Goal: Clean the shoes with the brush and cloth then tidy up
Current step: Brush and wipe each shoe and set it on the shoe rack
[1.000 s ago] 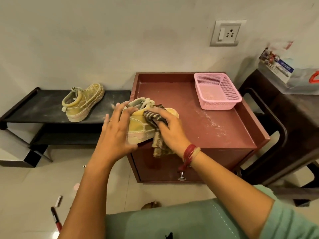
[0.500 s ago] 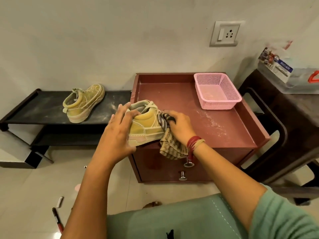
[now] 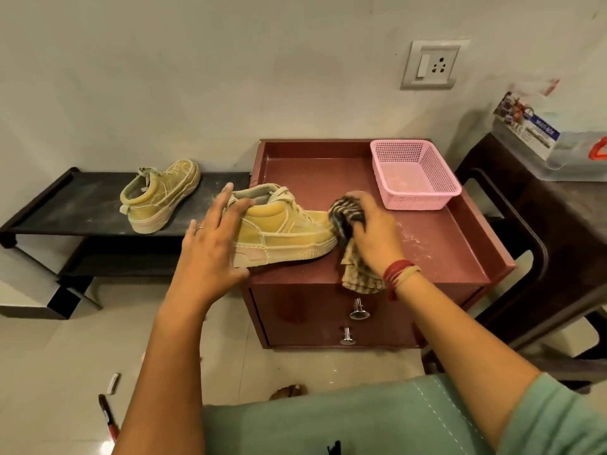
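Pale wall and pale tiled floor frame a reddish-brown cabinet [image 3: 427, 257] with a raised rim around its top, and everything else sits around that cabinet. Farthest to its left, a low black rack [image 3: 82, 208] stands against the wall, with one yellow shoe [image 3: 157, 198] resting on it, toe pointing toward the wall. On the floor, left of the cabinet and nearer the person, lie a small white object [image 3: 113, 383] and a red-and-black marker [image 3: 108, 417].

At the cabinet's front left corner, the left hand [image 3: 210, 247] is spread wide and flat against the heel of the second yellow shoe [image 3: 282, 228], steadying it without closing around it. That shoe stands upright on the cabinet top, toe pointing right. At the toe, the right hand [image 3: 371, 234] is closed around a striped cloth [image 3: 348, 218], pressing it to the shoe's front; the cloth's loose end hangs over the cabinet's front edge. A pink basket [image 3: 427, 195] sits at the cabinet's back right corner. Two metal knobs [image 3: 358, 310] show on the cabinet's front. Right of the cabinet stands a dark plastic stool [image 3: 542, 224].
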The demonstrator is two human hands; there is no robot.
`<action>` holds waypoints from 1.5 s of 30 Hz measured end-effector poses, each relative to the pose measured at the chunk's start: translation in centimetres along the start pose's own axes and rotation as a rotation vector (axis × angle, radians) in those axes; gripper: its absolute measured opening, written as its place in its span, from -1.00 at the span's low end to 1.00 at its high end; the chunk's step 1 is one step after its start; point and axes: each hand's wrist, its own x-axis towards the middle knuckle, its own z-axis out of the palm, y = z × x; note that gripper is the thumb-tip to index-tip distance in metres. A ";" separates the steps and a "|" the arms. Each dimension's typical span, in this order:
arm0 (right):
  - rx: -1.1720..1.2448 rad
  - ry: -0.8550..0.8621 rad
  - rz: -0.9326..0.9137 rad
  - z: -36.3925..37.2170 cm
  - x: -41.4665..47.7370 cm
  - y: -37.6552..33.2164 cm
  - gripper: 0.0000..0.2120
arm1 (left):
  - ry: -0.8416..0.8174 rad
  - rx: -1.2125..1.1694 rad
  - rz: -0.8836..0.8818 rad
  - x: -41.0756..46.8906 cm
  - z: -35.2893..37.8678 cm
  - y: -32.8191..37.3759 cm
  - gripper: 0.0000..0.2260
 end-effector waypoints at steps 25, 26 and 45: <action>-0.027 0.053 0.152 -1.2 1.7 -0.4 -0.63 | 0.136 -0.163 0.083 0.1 0.1 -0.2 -0.69; 0.055 0.077 0.094 -0.8 1.1 -1.3 -0.60 | 0.145 -0.174 0.077 0.1 0.1 -0.1 -0.69; -0.263 -0.208 -0.162 2.9 -1.2 -0.3 -0.52 | 0.230 -0.257 0.032 0.4 0.9 0.5 -0.79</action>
